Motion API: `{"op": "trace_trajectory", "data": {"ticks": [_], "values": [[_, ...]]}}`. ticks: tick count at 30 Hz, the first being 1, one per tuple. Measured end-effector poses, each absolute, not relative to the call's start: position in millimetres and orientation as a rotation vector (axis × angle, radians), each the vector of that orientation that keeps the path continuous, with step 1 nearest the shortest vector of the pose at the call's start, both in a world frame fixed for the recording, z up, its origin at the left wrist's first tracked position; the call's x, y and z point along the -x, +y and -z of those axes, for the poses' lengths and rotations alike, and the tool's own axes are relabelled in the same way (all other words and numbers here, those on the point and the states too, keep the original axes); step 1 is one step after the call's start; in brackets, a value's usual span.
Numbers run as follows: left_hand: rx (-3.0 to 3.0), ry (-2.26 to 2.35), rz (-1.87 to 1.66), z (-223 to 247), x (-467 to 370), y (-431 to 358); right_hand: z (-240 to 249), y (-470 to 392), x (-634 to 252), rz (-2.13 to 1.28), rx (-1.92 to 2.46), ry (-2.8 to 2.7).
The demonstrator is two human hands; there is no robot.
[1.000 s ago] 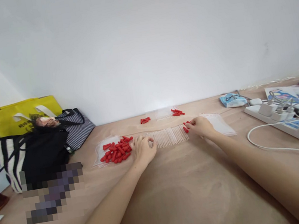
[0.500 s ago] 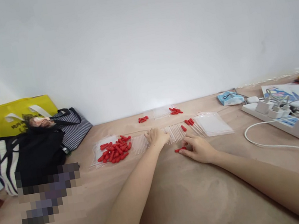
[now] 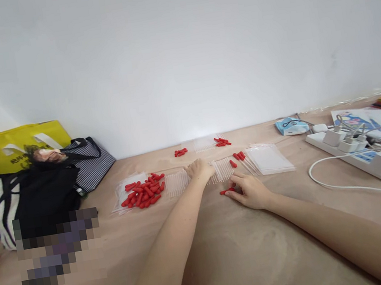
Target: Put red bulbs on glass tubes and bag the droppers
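Note:
My left hand (image 3: 200, 170) lies over the middle of a row of thin clear dropper tubes (image 3: 177, 184), its fingers curled down among them. What its fingertips pinch, if anything, is hidden. Lower and to the right, my right hand (image 3: 250, 190) is closed, thumb and fingers around a red rubber dropper bulb (image 3: 224, 192) whose narrow end points left. A loose red bulb (image 3: 233, 163) rests on the row just above this hand. Red bulbs (image 3: 239, 156) also top several tubes at the row's right end. To the left, a heap of red bulbs (image 3: 144, 192) lies on clear plastic bags (image 3: 119, 185).
Flat clear bags (image 3: 270, 158) lie right of the row. Near the wall are more tubes (image 3: 204, 144) between two small groups of bulbs (image 3: 180, 152). A white power strip (image 3: 362, 154) with a looping cable is at right, bags (image 3: 40, 200) at left.
The view has shifted slightly, so everything sits a little further left. My left hand has stayed over the tubes with its fingers bent more, and my right hand still has the red bulb.

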State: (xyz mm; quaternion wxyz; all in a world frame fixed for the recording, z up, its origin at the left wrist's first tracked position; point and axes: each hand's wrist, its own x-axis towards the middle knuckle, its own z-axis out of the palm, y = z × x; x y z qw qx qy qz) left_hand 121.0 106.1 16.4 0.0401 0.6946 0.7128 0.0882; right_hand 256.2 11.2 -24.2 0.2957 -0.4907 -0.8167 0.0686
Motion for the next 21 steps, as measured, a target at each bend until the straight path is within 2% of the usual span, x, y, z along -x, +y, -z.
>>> {"op": "trace_trajectory", "data": {"ticks": [21], "values": [[-2.276, 2.102, -0.169, -18, -157, 96, 24, 11, -256, -0.224, 1.308, -2.184]]}}
